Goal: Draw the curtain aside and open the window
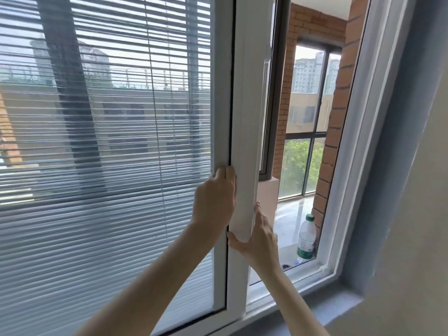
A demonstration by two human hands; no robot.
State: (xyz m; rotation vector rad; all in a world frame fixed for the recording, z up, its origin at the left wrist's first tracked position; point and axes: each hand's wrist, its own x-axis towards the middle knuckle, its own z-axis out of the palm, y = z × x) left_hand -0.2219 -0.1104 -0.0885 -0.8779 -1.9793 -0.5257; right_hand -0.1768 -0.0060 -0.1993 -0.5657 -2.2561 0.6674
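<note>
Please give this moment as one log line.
window sash: partly open, gap at right | left hand: grips sash edge | right hand: grips sash edge

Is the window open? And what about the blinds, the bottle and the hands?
White-framed sliding window: partly open.
Grey slatted blinds: lowered, slats tilted open.
Clear plastic bottle with green cap: upright, capped.
Left hand: grips window frame.
Right hand: grips window frame.

Both bare forearms reached upward; the left hand (214,197) gripped the window sash (246,132), the right hand (260,238) clasping it just below.
</note>
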